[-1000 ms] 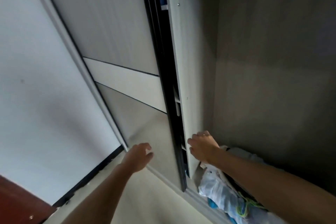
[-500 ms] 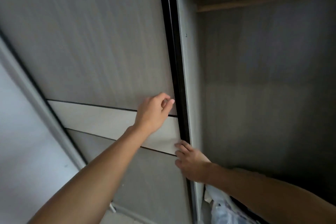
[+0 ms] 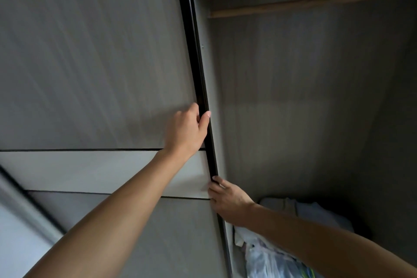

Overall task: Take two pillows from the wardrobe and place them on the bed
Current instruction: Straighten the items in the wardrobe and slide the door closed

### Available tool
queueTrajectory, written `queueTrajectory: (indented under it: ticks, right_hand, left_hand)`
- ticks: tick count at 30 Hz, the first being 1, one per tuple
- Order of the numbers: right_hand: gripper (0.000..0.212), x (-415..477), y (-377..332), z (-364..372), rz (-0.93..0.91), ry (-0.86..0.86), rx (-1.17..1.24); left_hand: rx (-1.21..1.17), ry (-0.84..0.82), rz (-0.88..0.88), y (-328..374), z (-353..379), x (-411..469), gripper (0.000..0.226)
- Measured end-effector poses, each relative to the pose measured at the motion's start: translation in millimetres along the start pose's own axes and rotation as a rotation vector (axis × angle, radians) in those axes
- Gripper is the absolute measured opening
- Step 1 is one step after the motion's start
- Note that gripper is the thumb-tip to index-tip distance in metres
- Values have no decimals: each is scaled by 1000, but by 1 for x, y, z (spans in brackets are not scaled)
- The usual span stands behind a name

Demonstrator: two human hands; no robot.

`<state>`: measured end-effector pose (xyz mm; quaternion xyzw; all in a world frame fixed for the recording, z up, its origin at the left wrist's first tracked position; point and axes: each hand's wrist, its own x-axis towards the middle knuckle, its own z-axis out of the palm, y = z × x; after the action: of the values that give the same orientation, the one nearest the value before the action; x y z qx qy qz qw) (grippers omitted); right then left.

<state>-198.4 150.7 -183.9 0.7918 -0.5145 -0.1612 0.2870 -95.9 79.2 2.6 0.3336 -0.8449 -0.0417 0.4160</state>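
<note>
I face a grey wardrobe whose sliding door (image 3: 94, 74) fills the left of the view, with a black edge strip (image 3: 198, 79) running down it. My left hand (image 3: 187, 131) grips that black edge, thumb over the strip. My right hand (image 3: 225, 201) holds the same edge lower down, fingers curled around it. To the right the open wardrobe compartment (image 3: 304, 108) is dark. At its bottom lies a pale soft bundle (image 3: 300, 210), possibly a pillow; I cannot tell for sure. The bed is out of view.
A wooden rail (image 3: 316, 2) crosses the top of the open compartment. A white plastic bag (image 3: 266, 259) with coloured contents lies at the compartment's bottom, under my right forearm. A pale band (image 3: 90, 171) crosses the door at mid height.
My left hand rose from low beside the door to grip its black edge. My right hand shifted onto the same edge. The view tilted upward and closer to the door.
</note>
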Motion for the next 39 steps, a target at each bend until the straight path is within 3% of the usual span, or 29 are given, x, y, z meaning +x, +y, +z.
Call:
queueTrajectory:
  ticks: [16, 27, 32, 39]
  right_hand:
    - [19, -110, 27, 17, 151, -148, 33]
    - [20, -244, 65, 36, 450, -248, 163]
    - [23, -290, 77, 45, 750, -150, 328]
    - [56, -321, 99, 45, 1365, 95, 525]
  left_hand:
    - [116, -130, 87, 105, 49, 5, 28]
    - [79, -215, 347, 209, 106, 2, 17]
    - [38, -18, 622, 221, 112, -3, 10]
    - [155, 154, 888, 200, 128, 3, 7]
